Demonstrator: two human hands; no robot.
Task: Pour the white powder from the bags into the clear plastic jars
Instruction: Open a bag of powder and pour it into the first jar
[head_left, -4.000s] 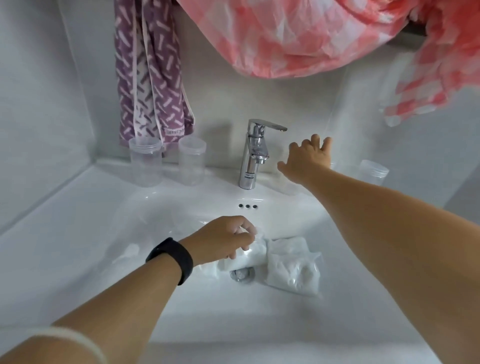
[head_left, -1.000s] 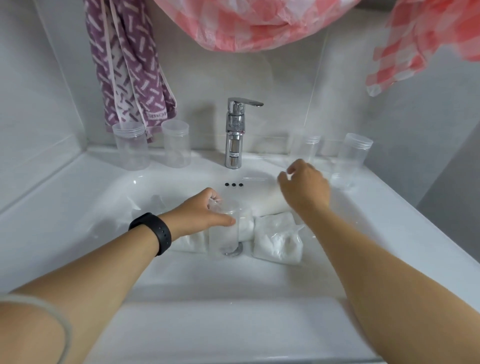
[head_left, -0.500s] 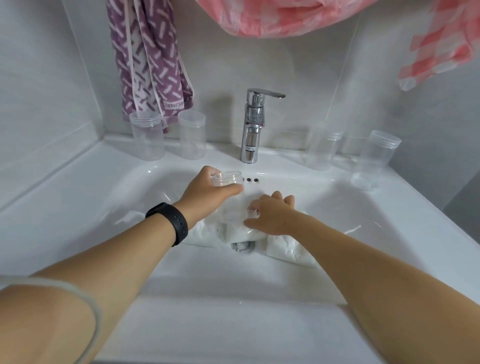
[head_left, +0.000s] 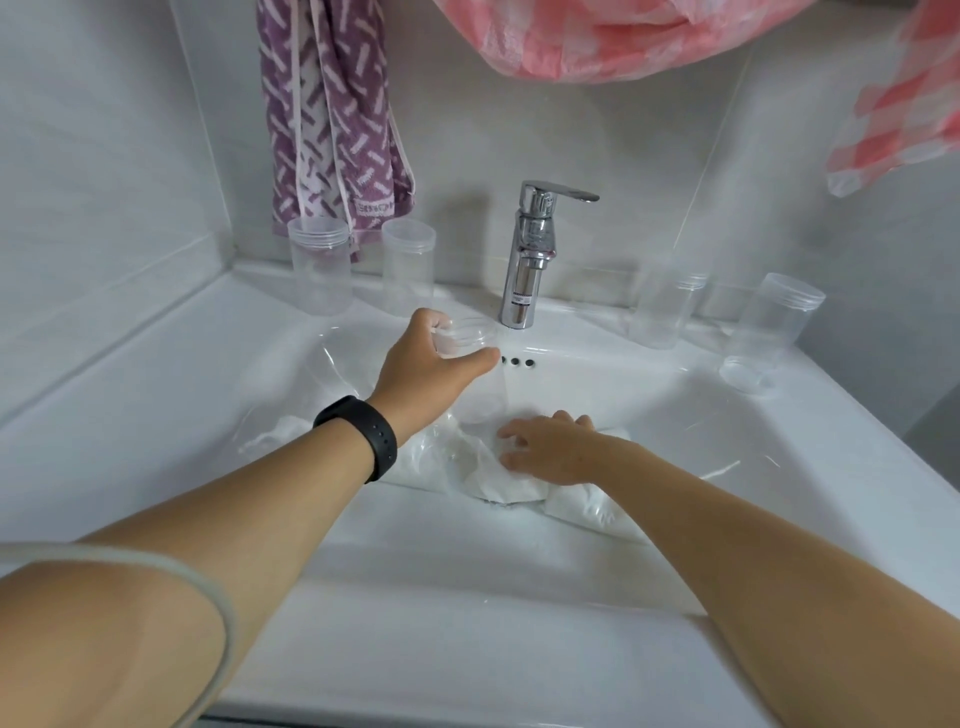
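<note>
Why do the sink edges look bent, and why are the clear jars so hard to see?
Head view: the wide-angle lens bows the sink edges and wall lines. Soft, even light gives only faint shadows, so the clear jar in the left hand nearly vanishes against white. Small glare streaks mark the basin.

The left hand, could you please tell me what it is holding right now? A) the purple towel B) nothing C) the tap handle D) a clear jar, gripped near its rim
D: the left hand curls around the rim of a clear jar held over the sink, below the tap.
</note>
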